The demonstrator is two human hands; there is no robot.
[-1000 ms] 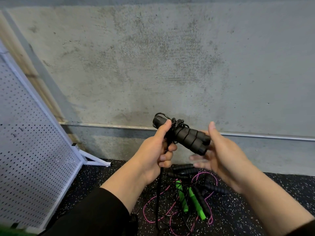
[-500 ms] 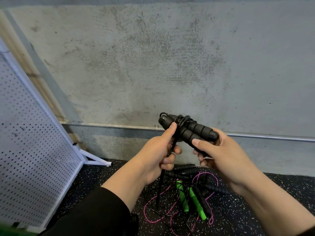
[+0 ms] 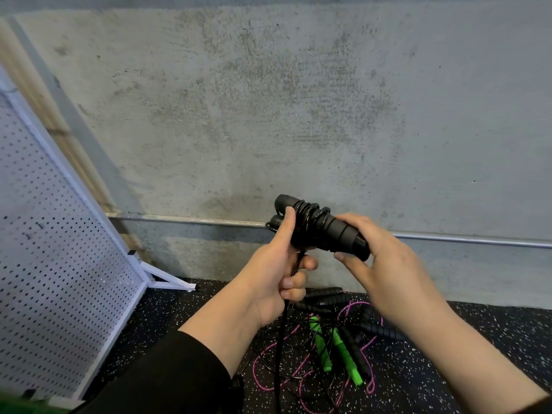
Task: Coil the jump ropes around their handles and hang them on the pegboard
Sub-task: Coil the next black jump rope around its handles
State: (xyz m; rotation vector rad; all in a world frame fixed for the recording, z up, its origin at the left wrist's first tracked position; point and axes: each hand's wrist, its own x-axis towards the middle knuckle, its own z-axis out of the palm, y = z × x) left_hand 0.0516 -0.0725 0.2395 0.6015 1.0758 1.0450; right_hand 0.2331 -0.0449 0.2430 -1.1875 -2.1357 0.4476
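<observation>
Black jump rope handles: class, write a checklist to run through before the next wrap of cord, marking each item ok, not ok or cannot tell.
1. Left hand grips the black handles: ok.
2. Right hand supports the handles' far end: ok.
3. Black cord fully coiled: not ok, a length hangs down to the floor.
4. Hanging cord free of the floor pile with green handles and pink rope: cannot tell.
5. White pegboard in view for hanging: ok.
6. Free hook on the pegboard: cannot tell.
</observation>
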